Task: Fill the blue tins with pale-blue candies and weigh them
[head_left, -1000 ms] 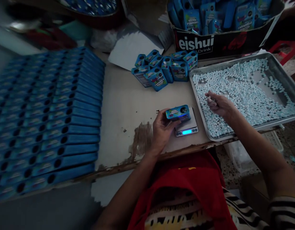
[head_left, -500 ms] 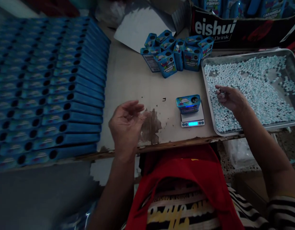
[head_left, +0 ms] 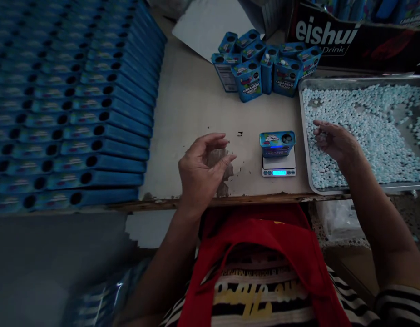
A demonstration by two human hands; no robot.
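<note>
My left hand (head_left: 205,165) is over the table, left of the scale, with thumb and fingers apart and nothing between them. To its right, a small digital scale (head_left: 287,165) with a lit blue display carries a blue candy box (head_left: 277,143). Pale candies show in the round hole on the box's top. My right hand (head_left: 339,144) hovers over the metal tray (head_left: 307,156) at right, its fingers curled around a few small candies. Loose white and pale blue candies (head_left: 376,136) cover most of the tray's bottom.
Rows of blue boxes (head_left: 104,125) with open round holes fill the left side. Several blue candy boxes (head_left: 249,84) stand grouped behind the scale. A black carton (head_left: 325,41) holding more packages is at back right. The worn wooden table edge (head_left: 264,199) runs in front of me.
My left hand has moved right, nearer the scale, and its thumb and fingers have spread. My right hand stays over the tray, fingers curled. The camera view has shifted slightly.
</note>
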